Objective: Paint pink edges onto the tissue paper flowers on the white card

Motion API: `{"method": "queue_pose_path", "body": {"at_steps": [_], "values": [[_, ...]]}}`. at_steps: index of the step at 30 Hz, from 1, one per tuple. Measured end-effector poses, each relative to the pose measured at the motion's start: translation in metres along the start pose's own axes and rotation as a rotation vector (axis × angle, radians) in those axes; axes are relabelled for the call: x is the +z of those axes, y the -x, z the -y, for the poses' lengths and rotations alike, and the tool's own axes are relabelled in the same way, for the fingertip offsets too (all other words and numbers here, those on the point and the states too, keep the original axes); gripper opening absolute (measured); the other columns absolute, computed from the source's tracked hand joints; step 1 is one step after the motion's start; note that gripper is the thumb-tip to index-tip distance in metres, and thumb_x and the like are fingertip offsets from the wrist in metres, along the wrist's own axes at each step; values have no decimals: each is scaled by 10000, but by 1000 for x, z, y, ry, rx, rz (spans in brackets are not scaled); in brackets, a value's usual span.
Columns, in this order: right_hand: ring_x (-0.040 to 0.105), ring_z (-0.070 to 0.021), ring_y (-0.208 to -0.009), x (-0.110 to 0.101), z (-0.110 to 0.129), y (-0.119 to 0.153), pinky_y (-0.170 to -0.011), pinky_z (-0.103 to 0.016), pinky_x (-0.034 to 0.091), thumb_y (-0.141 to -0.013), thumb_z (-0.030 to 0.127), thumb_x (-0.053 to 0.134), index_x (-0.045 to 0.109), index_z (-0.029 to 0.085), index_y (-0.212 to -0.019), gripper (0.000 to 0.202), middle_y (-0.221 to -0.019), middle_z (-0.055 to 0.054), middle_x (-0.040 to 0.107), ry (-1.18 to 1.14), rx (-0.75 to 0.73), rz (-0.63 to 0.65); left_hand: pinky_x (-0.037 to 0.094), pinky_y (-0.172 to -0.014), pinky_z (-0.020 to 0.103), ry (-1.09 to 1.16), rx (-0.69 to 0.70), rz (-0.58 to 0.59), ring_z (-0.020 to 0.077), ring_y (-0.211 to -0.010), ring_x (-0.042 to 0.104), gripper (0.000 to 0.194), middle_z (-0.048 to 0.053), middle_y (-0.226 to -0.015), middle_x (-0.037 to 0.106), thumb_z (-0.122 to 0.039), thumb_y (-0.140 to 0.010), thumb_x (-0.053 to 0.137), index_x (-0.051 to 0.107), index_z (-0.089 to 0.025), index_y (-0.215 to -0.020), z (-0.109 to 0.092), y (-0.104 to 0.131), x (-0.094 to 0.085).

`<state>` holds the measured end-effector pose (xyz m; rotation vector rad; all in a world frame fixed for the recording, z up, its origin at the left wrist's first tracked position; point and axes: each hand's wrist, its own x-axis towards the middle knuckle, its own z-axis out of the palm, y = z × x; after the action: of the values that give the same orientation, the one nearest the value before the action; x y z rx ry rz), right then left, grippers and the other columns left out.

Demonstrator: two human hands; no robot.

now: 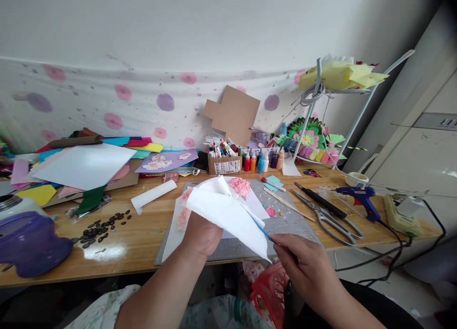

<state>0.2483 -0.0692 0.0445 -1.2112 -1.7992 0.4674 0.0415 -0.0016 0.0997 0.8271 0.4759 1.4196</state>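
— Is the light good here?
— Yes, it is bright and soft daylight, with only weak shadows. A white glare spot shines on the wooden table [103, 251].
— Is everything sharp?
— The centre is sharp. The left edge is smeared, the wall [214, 29] bends from the wide lens, and the top right corner goes dark.

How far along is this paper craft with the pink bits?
Done: pink crumpled clusters already sit on the white paper sheet. In hand: the left hand lifts that sheet; the right hand holds a thin blue tool. Left: much of the sheet remains bare.
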Motion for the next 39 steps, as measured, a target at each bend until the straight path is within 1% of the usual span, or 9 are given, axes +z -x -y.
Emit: {"method": "queue_pose_path", "body": {"at_steps": [3, 10, 13, 16, 19, 23, 26, 31, 39], "values": [[654, -144, -742, -8, 8, 0, -680, -243, 469, -978, 380, 495, 727, 243, -995, 271, -859, -54, 730, -95, 50, 124, 593, -712, 348, 5, -73, 54, 234, -720, 722, 421, 29, -721, 765, -390, -523, 972, 755, -171, -809, -6, -1, -9], [352, -73, -355, -9, 13, -2, -375, -201, 289, -971, 639, 376, 669, 130, -909, 590, -440, 55, 418, -343, 143, 462, 518, -518, 324, 81, -248, 216, 236, -579, 681, 533, 107, -697, 755, -668, -713, 717, 744, -135, -733, -13, -5, -28], [411, -76, -377, -5, 13, -1, -391, -200, 335, -988, 599, 375, 651, 133, -861, 556, -492, 16, 525, -291, 105, 376, 514, -517, 333, 107, -267, 241, 254, -586, 681, 648, 128, -692, 747, -761, -718, 627, 736, -123, -723, -10, -7, -29], [568, -93, -499, -6, 18, -2, -472, -187, 414, -1005, 441, 446, 626, 162, -767, 409, -615, -32, 653, -144, 12, 178, 518, -561, 316, 117, -267, 239, 223, -587, 663, 581, 96, -682, 733, -721, -724, 654, 729, -145, -715, -5, -5, -28], [597, -93, -538, -8, 22, -2, -515, -184, 426, -958, 269, 545, 634, 187, -744, 246, -607, -6, 645, 37, -145, -12, 520, -599, 320, 99, -251, 213, 194, -558, 631, 494, 44, -636, 702, -678, -699, 714, 731, -184, -722, -1, 1, -24], [533, -112, -510, -10, 23, -3, -509, -237, 395, -885, 138, 592, 671, 207, -838, 115, -571, 14, 595, 237, -397, -170, 554, -668, 420, 20, -191, 146, 277, -645, 672, 662, 85, -646, 705, -829, -642, 657, 747, -178, -720, -3, 8, -16], [556, -133, -530, -12, 22, -3, -526, -258, 426, -871, 112, 601, 666, 208, -902, 120, -598, 6, 625, 324, -516, -194, 564, -698, 403, -56, -52, 52, 291, -728, 691, 546, 65, -670, 711, -735, -592, 783, 743, -205, -717, -12, 6, -13], [586, -127, -509, -17, 21, -3, -486, -238, 435, -914, 112, 551, 606, 216, -967, 129, -634, -2, 671, 382, -524, -221, 541, -631, 250, -208, 208, -153, 140, -603, 608, 292, -46, -667, 692, -358, -571, 932, 709, -225, -706, -16, -9, -22], [632, -134, -524, 3, 16, 0, -520, -235, 470, -931, 159, 549, 634, 204, -1011, 125, -629, 8, 675, 339, -439, -228, 524, -542, 227, -330, 92, -87, 140, -600, 613, 67, -9, -670, 689, -236, -751, 772, 770, -178, -785, 2, 1, -8]]}}
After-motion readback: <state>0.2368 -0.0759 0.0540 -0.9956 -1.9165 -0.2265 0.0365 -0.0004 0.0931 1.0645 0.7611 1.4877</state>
